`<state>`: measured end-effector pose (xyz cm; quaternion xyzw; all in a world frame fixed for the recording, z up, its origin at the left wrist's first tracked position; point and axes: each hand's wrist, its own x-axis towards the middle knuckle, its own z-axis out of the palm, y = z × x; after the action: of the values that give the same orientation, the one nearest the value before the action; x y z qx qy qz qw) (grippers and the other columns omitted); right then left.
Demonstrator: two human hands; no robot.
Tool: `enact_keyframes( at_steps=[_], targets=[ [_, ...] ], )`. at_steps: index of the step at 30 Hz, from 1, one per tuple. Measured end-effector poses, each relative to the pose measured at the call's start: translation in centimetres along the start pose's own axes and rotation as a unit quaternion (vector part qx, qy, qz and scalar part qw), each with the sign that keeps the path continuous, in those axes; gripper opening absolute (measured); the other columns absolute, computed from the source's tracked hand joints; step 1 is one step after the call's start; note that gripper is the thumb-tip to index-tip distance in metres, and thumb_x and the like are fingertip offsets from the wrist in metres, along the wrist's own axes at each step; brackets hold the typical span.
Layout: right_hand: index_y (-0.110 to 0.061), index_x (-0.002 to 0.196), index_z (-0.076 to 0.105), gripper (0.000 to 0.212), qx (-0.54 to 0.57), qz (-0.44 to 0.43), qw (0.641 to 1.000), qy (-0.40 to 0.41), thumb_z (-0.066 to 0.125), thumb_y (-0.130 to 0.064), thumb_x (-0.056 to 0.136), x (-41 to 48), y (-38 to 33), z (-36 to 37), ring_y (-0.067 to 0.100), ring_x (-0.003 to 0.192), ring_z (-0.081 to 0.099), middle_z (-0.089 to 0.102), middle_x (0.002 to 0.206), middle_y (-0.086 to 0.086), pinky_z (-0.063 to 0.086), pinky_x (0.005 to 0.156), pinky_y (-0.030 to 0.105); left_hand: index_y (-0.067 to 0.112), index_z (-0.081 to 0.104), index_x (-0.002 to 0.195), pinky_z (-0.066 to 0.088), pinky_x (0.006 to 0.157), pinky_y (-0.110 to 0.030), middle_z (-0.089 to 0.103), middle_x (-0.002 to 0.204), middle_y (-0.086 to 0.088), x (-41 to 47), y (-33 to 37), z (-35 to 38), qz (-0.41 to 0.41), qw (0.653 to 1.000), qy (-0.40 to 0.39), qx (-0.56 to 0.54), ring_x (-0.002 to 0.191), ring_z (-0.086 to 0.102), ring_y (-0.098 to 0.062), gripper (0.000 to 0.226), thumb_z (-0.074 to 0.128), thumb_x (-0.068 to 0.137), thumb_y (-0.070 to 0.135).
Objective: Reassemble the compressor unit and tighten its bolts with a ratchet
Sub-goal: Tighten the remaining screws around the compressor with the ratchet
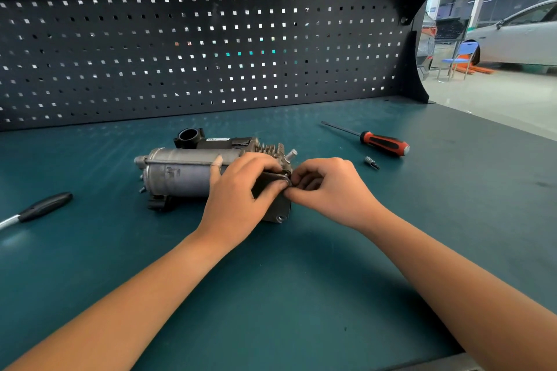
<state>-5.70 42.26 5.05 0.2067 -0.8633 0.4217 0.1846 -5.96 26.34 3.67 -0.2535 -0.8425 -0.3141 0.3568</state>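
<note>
— While our left hand clamps the cover plate onto the compressor, mid-bench, are we fastening it?
— Likely: our right hand pinches a small part there. Next we fetch the ratchet, left edge.

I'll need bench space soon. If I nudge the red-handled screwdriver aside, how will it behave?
The screwdriver would likely roll, since its handle looks rounded and it lies free on the smooth bench top. The long thin metal shaft should stay stiff. It probably feels handle-heavy.
</note>
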Motion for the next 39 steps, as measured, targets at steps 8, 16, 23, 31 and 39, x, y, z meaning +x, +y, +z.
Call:
enact_keyframes(
  at_steps=[8,16,23,31,39],
  targets=[
    [-0.010,0.077,0.070,0.008,0.003,-0.005,1.000,0.007,0.075,-0.014,0.074,0.1,0.0,-0.3,-0.010,0.054,0.051,0.054,0.060,-0.017,0.041,0.061,0.007,0.015,0.067,0.092,0.024,0.102,-0.053,0.058,0.101,0.015,0.1,-0.4,-0.2,0.019,1.000,-0.003,0.005,0.100,0.053,-0.005,0.018,0.060,0.080,0.026],
    [-0.010,0.074,0.070,0.009,0.014,0.006,1.000,0.020,0.077,-0.015,0.073,0.3,0.3,-0.2,-0.010,0.053,0.052,0.055,0.058,-0.018,0.041,0.059,0.006,0.016,0.067,0.090,0.028,0.100,-0.060,0.056,0.096,0.017,0.4,0.3,-0.4,0.001,1.000,-0.014,0.006,0.097,0.053,-0.005,0.016,0.060,0.078,0.024],
    [-0.017,0.066,0.064,0.016,0.048,0.040,0.998,0.023,0.080,-0.020,0.070,0.4,0.7,-0.2,0.000,0.057,0.057,0.059,0.059,-0.013,0.045,0.061,0.013,0.019,0.067,0.089,0.033,0.096,-0.058,0.063,0.096,0.012,0.5,0.4,-0.5,-0.004,0.999,-0.013,0.045,0.095,0.060,-0.014,0.012,0.064,0.078,0.023],
    [-0.009,0.076,0.066,0.013,0.093,0.035,0.995,-0.015,0.074,-0.019,0.078,0.4,1.1,-0.1,0.006,0.059,0.058,0.062,0.065,-0.005,0.047,0.063,0.017,0.014,0.067,0.098,0.029,0.098,-0.052,0.067,0.106,0.004,0.6,-0.3,-1.9,0.105,0.989,-0.027,0.096,0.101,0.056,-0.009,0.021,0.059,0.082,0.024],
    [-0.042,0.106,0.055,0.033,0.146,0.043,0.988,-0.007,0.068,-0.022,0.083,0.2,1.9,1.0,0.001,0.111,0.053,0.055,0.115,-0.013,0.045,0.088,0.016,0.008,0.056,0.122,0.025,0.105,-0.032,0.045,0.138,-0.008,0.9,-8.7,-8.4,-0.220,0.964,0.125,0.077,0.129,0.038,-0.020,0.031,0.046,0.095,0.019]
  ],
)
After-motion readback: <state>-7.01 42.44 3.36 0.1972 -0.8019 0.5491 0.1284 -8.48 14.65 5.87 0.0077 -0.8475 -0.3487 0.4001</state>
